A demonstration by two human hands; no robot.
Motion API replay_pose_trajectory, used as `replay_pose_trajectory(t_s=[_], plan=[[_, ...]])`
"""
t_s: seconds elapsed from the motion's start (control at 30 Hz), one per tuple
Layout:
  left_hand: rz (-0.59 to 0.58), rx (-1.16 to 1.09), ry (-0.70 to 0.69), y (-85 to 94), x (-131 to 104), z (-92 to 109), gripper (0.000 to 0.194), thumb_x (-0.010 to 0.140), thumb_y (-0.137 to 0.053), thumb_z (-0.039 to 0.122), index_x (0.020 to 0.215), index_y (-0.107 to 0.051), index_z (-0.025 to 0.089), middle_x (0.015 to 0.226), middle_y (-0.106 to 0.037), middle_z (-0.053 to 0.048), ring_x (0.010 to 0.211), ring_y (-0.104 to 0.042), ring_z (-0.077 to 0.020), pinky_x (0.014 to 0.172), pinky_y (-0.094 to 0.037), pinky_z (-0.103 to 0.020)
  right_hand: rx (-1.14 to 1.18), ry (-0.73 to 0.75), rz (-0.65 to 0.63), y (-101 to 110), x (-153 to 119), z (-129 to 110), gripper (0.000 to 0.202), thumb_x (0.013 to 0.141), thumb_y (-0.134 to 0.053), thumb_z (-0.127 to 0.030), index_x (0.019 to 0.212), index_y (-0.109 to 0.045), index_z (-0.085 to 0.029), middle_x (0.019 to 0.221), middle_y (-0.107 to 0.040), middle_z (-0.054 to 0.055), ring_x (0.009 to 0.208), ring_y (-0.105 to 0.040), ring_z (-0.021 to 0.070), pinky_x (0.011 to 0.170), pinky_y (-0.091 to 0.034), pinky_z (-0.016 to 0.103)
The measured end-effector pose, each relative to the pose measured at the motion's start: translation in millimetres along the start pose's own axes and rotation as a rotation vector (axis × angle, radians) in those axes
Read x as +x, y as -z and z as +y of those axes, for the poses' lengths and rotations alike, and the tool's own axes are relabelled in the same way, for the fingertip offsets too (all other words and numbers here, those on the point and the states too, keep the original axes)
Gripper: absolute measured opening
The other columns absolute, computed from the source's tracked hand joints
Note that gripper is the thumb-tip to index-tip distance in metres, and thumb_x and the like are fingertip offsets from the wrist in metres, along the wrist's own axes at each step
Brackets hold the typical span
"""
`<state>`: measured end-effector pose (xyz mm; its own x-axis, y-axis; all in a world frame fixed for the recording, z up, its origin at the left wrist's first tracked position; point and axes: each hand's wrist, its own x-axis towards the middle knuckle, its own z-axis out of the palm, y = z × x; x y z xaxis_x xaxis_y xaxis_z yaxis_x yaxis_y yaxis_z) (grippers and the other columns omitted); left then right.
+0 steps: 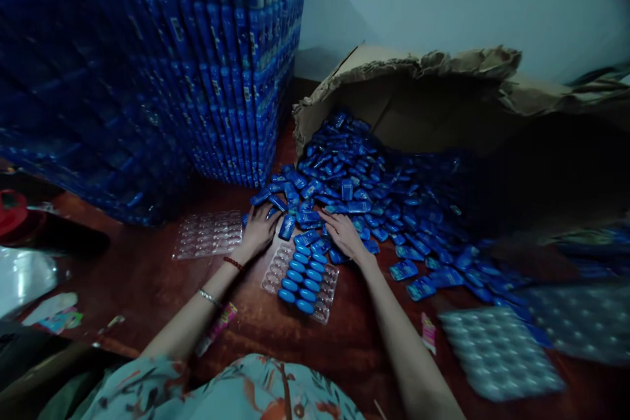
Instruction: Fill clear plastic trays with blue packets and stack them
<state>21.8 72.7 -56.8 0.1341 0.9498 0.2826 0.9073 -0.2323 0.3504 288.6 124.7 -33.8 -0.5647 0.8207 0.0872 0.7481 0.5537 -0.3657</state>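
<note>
A clear plastic blister tray (273, 273) lies in front of me on the table. Two rows of glossy blue oval pieces (295, 266) fill its middle, while the cells on both sides hold none. Just beyond its left corner, my left hand (260, 231) has its fingers apart over the near edge of a heap of small blue packets (354, 170). My right hand (343, 234) reaches in from the other side, fingers stretched onto packets beyond the tray's right side. Between the hands several packets lie loose, including an upright-lying blue packet (287, 227).
Tall stacks of shrink-wrapped blue packs (221, 79) rise at left. A torn cardboard box (394, 98) opens behind the heap. Another clear tray (209, 234) lies left, and stacked trays (499, 351) lie right. A red-lidded bottle (14, 216) is at the far left.
</note>
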Motion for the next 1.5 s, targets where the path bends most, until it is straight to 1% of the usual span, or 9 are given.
replay_pose_trajectory(t_s=[0.17, 0.33, 0.47, 0.7, 0.83, 0.93, 1.1, 1.27, 1.5], plan=[[0.129, -0.128, 0.125, 13.1, -2.5, 4.3, 0.027, 0.091, -0.039, 0.020, 0.106, -0.061, 0.019, 0.111, -0.060, -0.009, 0.107, -0.052, -0.0222, 0.095, -0.038, -0.042, -0.124, -0.038, 0.062, 14.7, 5.5, -28.9, 0.036, 0.088, -0.040, -0.016, 0.119, -0.059, -0.022, 0.113, -0.063, 0.008, 0.106, -0.051, 0.0212, 0.091, -0.035, 0.038], [-0.232, -0.110, 0.063, 14.4, 21.3, 26.3, 0.035, 0.084, -0.054, 0.028, 0.116, -0.054, 0.014, 0.113, -0.058, -0.014, 0.103, -0.055, -0.0264, 0.088, -0.044, -0.038, -0.188, 0.088, -0.113, 15.9, 40.9, -65.7, 0.041, 0.084, -0.051, -0.019, 0.124, -0.053, -0.023, 0.112, -0.058, 0.010, 0.101, -0.050, 0.0246, 0.080, -0.040, 0.035], [-0.346, -0.138, 0.026, 10.5, 34.4, 30.6, 0.052, 0.077, -0.060, 0.020, 0.126, -0.045, 0.016, 0.116, -0.058, -0.012, 0.101, -0.058, -0.0257, 0.084, -0.046, -0.034, -0.114, 0.056, -0.198, 18.1, 53.0, -62.2, 0.043, 0.080, -0.052, -0.018, 0.124, -0.050, -0.019, 0.116, -0.053, 0.011, 0.090, -0.057, 0.0216, 0.074, -0.044, 0.032], [-0.291, -0.311, 0.061, 19.0, 23.4, 12.4, 0.036, 0.082, -0.051, 0.019, 0.117, -0.050, 0.020, 0.109, -0.063, -0.009, 0.099, -0.060, -0.0241, 0.086, -0.045, -0.034, 0.575, -0.312, 0.260, 25.7, -31.2, -14.2, 0.041, 0.082, -0.053, -0.039, 0.118, -0.054, -0.021, 0.104, -0.063, 0.008, 0.076, -0.064, 0.0200, 0.065, -0.051, 0.033], [-0.102, -0.680, 0.256, 17.2, 10.5, 3.6, 0.026, 0.082, -0.052, 0.028, 0.105, -0.054, 0.017, 0.100, -0.063, -0.007, 0.093, -0.059, -0.0199, 0.085, -0.047, -0.033, 0.951, -0.622, 0.235, 14.7, -96.4, -21.2, 0.044, 0.074, -0.062, -0.045, 0.109, -0.059, -0.018, 0.067, -0.066, 0.002, 0.055, -0.062, 0.0168, 0.055, -0.052, 0.030], [-0.064, -1.043, 0.408, 17.4, 0.5, 5.0, 0.039, 0.081, -0.054, 0.034, 0.116, -0.050, 0.017, 0.101, -0.061, -0.006, 0.086, -0.060, -0.0165, 0.079, -0.050, -0.032, 1.135, -0.654, 0.184, 2.7, -125.6, -36.8, 0.044, 0.067, -0.071, -0.040, 0.105, -0.062, -0.020, 0.087, -0.069, 0.004, 0.074, -0.066, 0.0187, 0.067, -0.056, 0.032], [-0.113, -1.281, 0.468, 24.6, -10.5, 12.1, 0.058, 0.076, -0.062, 0.037, 0.128, -0.046, 0.018, 0.100, -0.062, -0.006, 0.081, -0.061, -0.0145, 0.081, -0.051, -0.034, 1.276, -0.718, 0.214, -12.8, -139.0, -50.1, 0.052, 0.062, -0.075, -0.040, 0.109, -0.062, -0.022, 0.094, -0.069, 0.005, 0.080, -0.067, 0.0209, 0.071, -0.057, 0.036], [-0.083, -1.042, 0.432, 26.8, -17.2, 11.4, 0.039, 0.072, -0.065, 0.031, 0.109, -0.063, 0.017, 0.108, -0.064, -0.007, 0.096, -0.060, -0.0201, 0.088, -0.047, -0.034, 1.133, -0.772, 0.305, -14.0, -137.7, -50.4, 0.051, 0.065, -0.072, -0.044, 0.108, -0.063, -0.017, 0.070, -0.068, 0.003, 0.060, -0.063, 0.0160, 0.060, -0.055, 0.031], [-0.038, -0.841, 0.410, 29.9, -26.9, 13.6, 0.036, 0.074, -0.064, 0.037, 0.104, -0.066, 0.018, 0.105, -0.067, -0.006, 0.098, -0.060, -0.0222, 0.093, -0.044, -0.036, 1.094, -0.710, 0.279, -12.7, -136.6, -55.2, 0.049, 0.064, -0.073, -0.039, 0.107, -0.062, -0.019, 0.096, -0.068, 0.005, 0.081, -0.064, 0.0168, 0.074, -0.053, 0.030]])
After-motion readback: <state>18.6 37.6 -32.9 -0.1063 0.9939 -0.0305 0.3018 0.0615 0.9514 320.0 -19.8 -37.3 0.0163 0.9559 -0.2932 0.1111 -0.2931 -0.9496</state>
